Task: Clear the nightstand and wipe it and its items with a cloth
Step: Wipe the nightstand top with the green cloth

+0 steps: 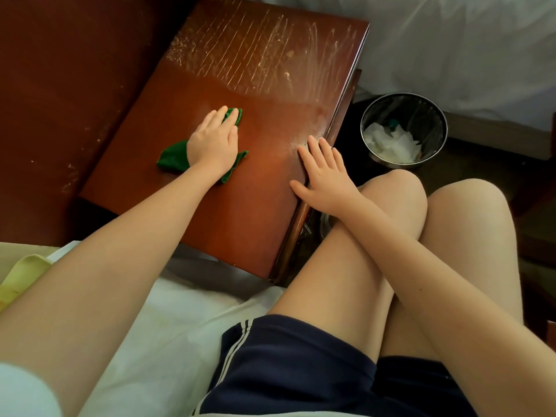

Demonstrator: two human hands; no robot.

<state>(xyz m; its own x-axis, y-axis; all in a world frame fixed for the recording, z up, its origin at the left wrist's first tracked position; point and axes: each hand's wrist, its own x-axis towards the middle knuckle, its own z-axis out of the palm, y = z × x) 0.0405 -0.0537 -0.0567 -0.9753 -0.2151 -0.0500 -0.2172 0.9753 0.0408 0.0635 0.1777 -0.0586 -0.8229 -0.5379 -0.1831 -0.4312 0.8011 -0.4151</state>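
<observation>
The reddish-brown wooden nightstand fills the middle of the view, its top bare of items. Pale streaks and specks cover its far half. My left hand lies flat on a crumpled green cloth and presses it onto the near left part of the top. My right hand rests flat with spread fingers on the nightstand's right edge, holding nothing.
A round metal bin with a clear liner and white tissues stands on the dark floor right of the nightstand. White bedding lies behind it. I sit on a white-sheeted bed, knees beside the nightstand. A dark wooden headboard stands at left.
</observation>
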